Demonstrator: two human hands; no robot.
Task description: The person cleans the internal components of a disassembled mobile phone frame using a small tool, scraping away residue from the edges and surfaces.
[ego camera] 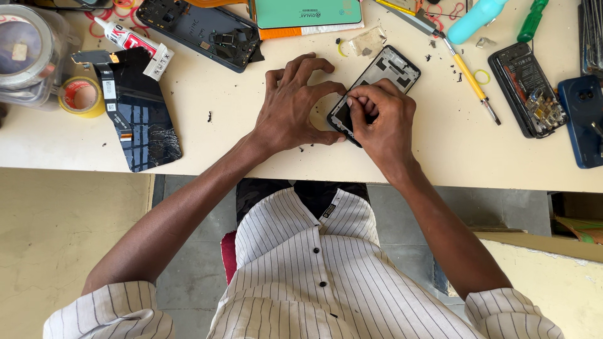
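Note:
A black phone frame [384, 70] lies tilted on the cream table [251, 144], its inside facing up. My left hand [294, 107] grips the frame's near end, thumb and index finger around its corner. My right hand [382, 119] rests on the same near end with fingertips pinched together against the frame's inner edge; whether they pinch a small part is hidden.
A cracked dark screen panel [141, 119] lies at the left, with a yellow tape roll [81, 97] and a glue tube [129, 39]. Another opened phone [201, 31] and a green box [308, 12] sit behind. A yellow-handled screwdriver [468, 72], an opened phone [526, 88] and a blue phone [584, 119] lie right.

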